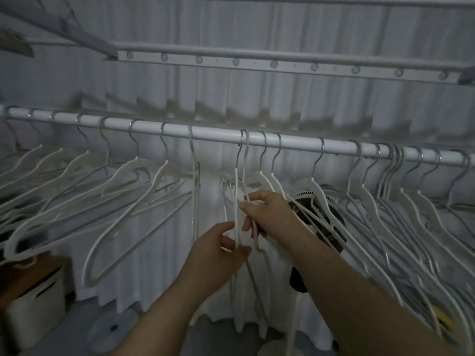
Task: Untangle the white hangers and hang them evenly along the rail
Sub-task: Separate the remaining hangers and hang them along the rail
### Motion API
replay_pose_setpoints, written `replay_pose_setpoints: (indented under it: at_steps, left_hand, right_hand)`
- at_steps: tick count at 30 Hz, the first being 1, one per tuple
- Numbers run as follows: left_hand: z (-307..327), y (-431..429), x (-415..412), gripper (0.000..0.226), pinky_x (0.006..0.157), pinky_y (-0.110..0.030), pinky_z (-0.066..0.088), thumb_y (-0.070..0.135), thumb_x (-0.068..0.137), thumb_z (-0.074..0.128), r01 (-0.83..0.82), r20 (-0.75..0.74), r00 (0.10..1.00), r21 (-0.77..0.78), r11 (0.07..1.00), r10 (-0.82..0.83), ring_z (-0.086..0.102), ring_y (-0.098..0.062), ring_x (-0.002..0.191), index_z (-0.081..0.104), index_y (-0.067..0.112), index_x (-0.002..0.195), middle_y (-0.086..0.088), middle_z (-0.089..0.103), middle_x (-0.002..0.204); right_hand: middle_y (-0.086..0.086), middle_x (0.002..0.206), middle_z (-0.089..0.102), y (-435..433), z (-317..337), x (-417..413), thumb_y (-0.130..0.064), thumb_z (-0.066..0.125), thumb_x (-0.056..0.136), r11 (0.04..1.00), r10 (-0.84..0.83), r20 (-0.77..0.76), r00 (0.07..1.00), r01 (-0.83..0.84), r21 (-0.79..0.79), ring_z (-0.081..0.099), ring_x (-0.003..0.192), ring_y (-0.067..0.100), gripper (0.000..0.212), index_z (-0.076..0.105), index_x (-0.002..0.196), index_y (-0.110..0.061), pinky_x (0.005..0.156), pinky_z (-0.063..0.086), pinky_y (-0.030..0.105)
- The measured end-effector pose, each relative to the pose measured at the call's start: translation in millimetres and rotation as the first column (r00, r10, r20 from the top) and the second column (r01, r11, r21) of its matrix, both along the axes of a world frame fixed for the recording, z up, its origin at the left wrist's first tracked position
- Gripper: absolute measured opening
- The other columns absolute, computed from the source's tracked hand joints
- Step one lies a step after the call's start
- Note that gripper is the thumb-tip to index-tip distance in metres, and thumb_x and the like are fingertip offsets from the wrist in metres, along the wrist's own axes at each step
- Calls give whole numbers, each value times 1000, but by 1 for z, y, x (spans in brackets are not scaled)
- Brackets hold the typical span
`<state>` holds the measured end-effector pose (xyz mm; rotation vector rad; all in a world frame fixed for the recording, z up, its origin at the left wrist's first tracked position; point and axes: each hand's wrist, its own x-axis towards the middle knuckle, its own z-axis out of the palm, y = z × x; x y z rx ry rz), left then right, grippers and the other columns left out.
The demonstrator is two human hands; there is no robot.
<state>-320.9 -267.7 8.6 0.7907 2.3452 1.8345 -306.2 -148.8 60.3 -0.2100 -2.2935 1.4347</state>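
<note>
Fingers (pixel 248 207) of the left hand (pixel 216 255) and right hand (pixel 270 211) pinch tangled white hangers (pixel 235 199). Above them runs the rail (pixel 205 131), behind them hangs a pleated curtain (pixel 334 104), and a box (pixel 38 299) sits below-left.

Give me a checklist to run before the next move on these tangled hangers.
1. Left hand grip on the tangled pair: ok, pinching one thin arm.
2. Right hand grip: ok, fingers curled round the pair's arms.
3. Pair's hooks over the rail: ok.
4. Pair separated: not ok, hooks side by side.
5. Free rail left of the pair: ok.
6. Right-end hangers evenly spaced: not ok, bunched.
</note>
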Motion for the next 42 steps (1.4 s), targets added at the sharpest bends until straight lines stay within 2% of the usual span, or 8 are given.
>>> replay_pose_setpoints:
  at_steps: [6,13,21,25,31,35,39,42]
  left_hand:
    - [-6,-16,-4,38,30,-12,37,6,88,47,-95,104,991,154,984,79,51,-2,31,45,17,125,-5,55,87]
    - [-11,-28,-14,31,48,-12,35,12,92,38,-318,-51,944,110,942,325,46,-2,60,53,15,119,11,52,71]
    - [-12,-30,-15,33,60,-19,40,17,93,37,-330,-50,941,82,940,335,44,0,60,52,7,121,14,49,69]
    - [-11,-31,-13,32,40,-6,34,13,93,37,-303,-78,947,88,949,310,41,-2,51,54,9,121,11,49,64]
    - [-7,-31,-10,28,34,-5,31,11,94,38,-265,-68,960,96,959,272,45,-2,35,59,8,113,6,47,55]
    - [-5,-34,-12,28,35,-10,31,12,93,39,-225,-64,971,103,969,232,41,-2,32,60,30,89,3,52,63]
    - [-5,-39,-15,34,41,-5,34,15,92,43,-246,-120,960,74,966,254,41,-4,41,56,22,61,0,49,59]
    - [-5,-41,-16,25,38,-3,33,15,92,44,-270,-142,950,64,961,276,42,-4,38,56,18,70,6,51,57]
  right_hand:
    - [-6,25,48,6,-6,-4,-13,53,88,999,-28,-53,998,26,-48,41,23,1,10,55,97,-12,28,29,9]
    - [-8,25,47,14,-11,-7,-9,52,87,995,-82,-116,990,74,-73,43,25,-2,28,55,115,-6,32,32,7]
    - [-7,25,47,21,-13,1,-6,51,87,992,-122,-143,982,118,-40,43,24,1,27,57,113,-1,32,33,8]
    - [-6,23,46,25,-12,6,-5,51,87,988,-150,-138,979,146,-40,41,23,1,28,56,114,-2,31,32,8]
    - [0,35,48,35,-12,18,-6,51,88,979,-204,-151,967,200,-45,42,23,1,31,55,119,-5,31,33,8]
    - [4,40,47,39,-13,25,-4,50,87,974,-225,-159,961,222,-32,42,24,1,33,55,120,-4,32,34,7]
    - [7,45,47,41,-13,29,-3,50,87,973,-232,-160,959,229,-41,41,23,2,32,56,118,-4,31,33,9]
    - [0,37,47,42,-14,30,-1,50,87,969,-247,-168,954,240,-63,41,23,2,30,58,116,-2,31,33,10]
